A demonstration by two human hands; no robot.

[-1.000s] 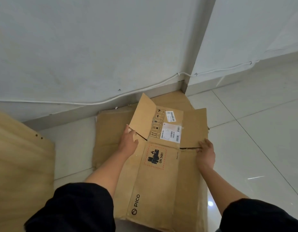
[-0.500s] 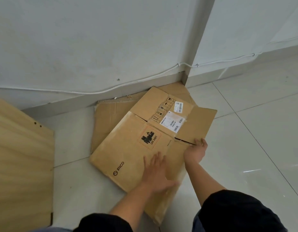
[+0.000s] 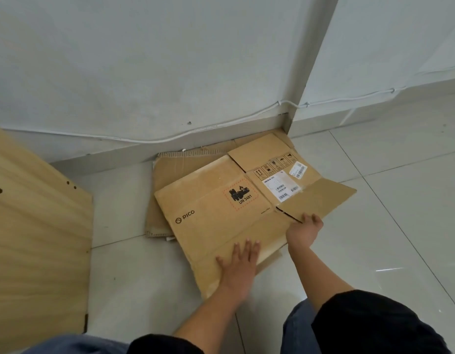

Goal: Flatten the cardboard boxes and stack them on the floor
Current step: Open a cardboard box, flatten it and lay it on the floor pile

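Wooden panel [image 3: 37, 238] seen at left. PICO box [image 3: 221, 213] now laid flat on flattened cardboard [image 3: 162, 175] by the wall, rotated further since 0.5 s ago. Left hand [image 3: 240, 269] pressed flat, fingers spread, on near edge. Right hand [image 3: 304, 232] curled over flap [image 3: 315, 200] edge.

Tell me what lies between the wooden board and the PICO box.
Head view: bare floor tile between the wooden board and the PICO box; older flattened cardboard pokes out beneath the box.
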